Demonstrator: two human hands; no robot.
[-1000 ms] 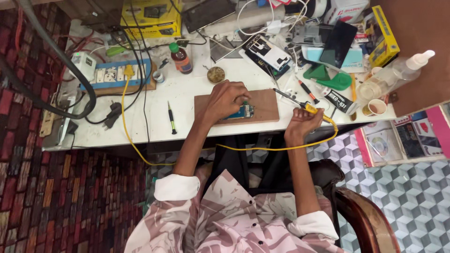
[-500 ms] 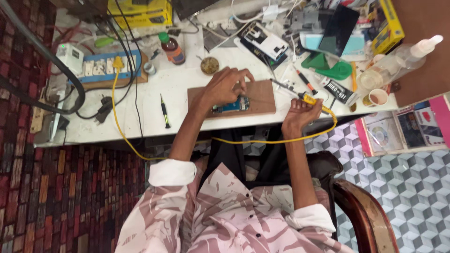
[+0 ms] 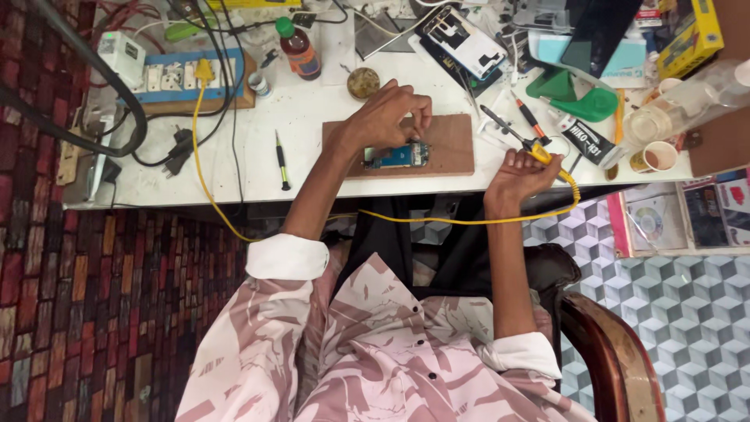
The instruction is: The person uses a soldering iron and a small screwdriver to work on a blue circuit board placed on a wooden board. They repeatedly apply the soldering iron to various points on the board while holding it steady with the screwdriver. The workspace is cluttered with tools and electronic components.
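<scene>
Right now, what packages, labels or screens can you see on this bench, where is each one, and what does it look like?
Yellow carton: far right corner, boxy, yellow with dark print.
Black tube: right of the wooden board, lying flat, black with white lettering.
Brown bottle: back centre-left, upright, green cap, dark label band.
Dark screen: back right, flat black rectangle, propped up and unlit.
Opened phone: back centre, white rectangular frame, dark insides.

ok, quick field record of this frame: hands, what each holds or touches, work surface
left hand: left hand fingertips on small blue circuit board
right hand: right hand gripping yellow-handled soldering iron, tip pointing away from the board
board support: brown wooden rectangular block
surface: white workbench
cable: yellow cord loops below bench edge
nearby: green-handled screwdriver, left of block
</scene>
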